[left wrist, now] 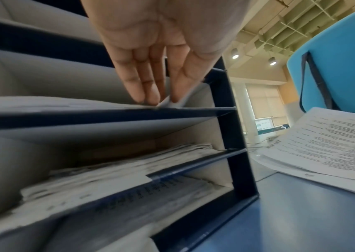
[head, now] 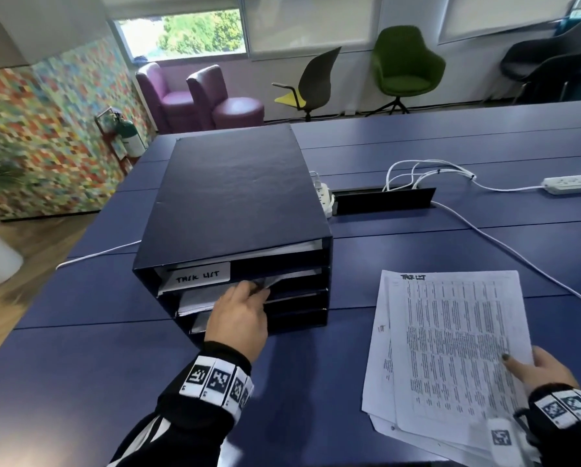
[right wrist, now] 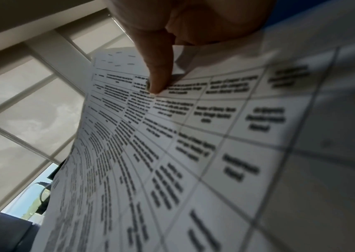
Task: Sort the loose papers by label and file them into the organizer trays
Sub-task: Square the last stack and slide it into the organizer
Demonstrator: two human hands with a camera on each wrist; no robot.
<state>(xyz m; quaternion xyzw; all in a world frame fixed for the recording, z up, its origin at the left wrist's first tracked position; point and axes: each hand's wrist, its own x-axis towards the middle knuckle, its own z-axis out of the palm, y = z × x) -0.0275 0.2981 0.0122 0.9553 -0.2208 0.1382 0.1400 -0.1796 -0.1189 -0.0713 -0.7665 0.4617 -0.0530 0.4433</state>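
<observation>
**Now filing at the task-list tray**

Right now my left hand (head: 240,318) pinches the front edge of a white printed sheet (left wrist: 168,103) lying in the second tray of the dark blue cardboard organizer (head: 235,210), fingers and thumb together on it, probably to seat it flush. My right hand (head: 538,367) clamps the remaining stack of white printed papers (head: 451,345), thumb on top, raised off the blue table (head: 316,399) so the handwritten label stays readable. White power strips and cables (head: 572,184) lie well behind.
</observation>
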